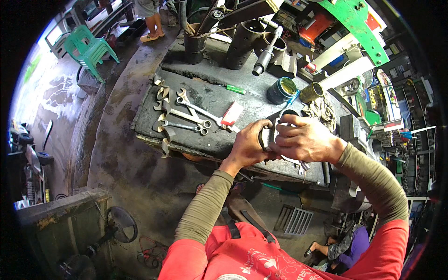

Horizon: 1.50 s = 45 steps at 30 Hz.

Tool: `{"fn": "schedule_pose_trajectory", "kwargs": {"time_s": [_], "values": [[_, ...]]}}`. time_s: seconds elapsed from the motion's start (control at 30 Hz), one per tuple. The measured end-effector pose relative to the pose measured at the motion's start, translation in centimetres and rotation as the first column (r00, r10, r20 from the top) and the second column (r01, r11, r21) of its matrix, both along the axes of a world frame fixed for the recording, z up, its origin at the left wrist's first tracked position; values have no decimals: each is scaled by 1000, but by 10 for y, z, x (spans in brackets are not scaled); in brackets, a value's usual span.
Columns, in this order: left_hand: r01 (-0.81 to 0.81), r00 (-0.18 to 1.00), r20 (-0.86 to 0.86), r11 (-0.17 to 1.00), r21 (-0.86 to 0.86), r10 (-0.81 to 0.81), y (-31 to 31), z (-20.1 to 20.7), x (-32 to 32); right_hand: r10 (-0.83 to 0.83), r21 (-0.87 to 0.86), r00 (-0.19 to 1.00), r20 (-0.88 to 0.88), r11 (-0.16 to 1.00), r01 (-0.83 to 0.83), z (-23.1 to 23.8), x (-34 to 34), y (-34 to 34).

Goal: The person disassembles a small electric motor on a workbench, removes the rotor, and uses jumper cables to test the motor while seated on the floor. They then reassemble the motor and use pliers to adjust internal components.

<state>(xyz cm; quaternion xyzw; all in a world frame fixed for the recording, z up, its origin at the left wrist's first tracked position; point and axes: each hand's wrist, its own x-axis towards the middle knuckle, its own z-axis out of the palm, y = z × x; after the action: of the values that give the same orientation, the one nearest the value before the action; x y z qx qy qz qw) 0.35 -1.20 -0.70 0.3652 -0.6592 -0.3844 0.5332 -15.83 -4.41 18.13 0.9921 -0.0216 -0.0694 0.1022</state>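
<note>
Over the near edge of the workbench (205,93), my left hand (248,145) and my right hand (305,139) are closed together around a metal part (266,138). The part looks rounded and silvery grey; my fingers hide most of it, so its kind is unclear. Left of my hands lie several wrenches, among them a long combination wrench (200,111) and a shorter one (184,126). A red and white small box (232,113) rests at the end of the long wrench. Under my right wrist, more metal tools (302,167) lie partly covered.
A wavy metal strip (163,106) lies along the bench's left end. Behind my hands stand a can of yellowish grease (285,87), a bundle of rags (321,112) and a dark tool holder (195,49). A steering wheel (122,224) stands lower left. Another person's legs (151,25) show at the top.
</note>
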Motion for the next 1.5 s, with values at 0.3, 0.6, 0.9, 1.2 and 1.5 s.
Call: {"fn": "schedule_pose_trajectory", "kwargs": {"time_s": [0.3,0.6,0.9,1.2,1.5], "values": [[-147,989,-28,988,-46,145,4,-3,-8,-419,249,908,-32,876,413,-15,6,22],[-190,978,-90,981,-39,186,7,-7,-13,-459,221,829,320,887,406,-38,16,29],[-265,960,-100,964,-30,261,6,-11,-21,-661,140,395,638,603,785,-66,46,56],[-81,995,-52,996,40,83,6,0,-6,-805,197,590,54,588,784,7,13,67],[-70,997,20,998,1,70,7,1,-3,-450,123,893,19,887,444,-8,-7,40]]}}
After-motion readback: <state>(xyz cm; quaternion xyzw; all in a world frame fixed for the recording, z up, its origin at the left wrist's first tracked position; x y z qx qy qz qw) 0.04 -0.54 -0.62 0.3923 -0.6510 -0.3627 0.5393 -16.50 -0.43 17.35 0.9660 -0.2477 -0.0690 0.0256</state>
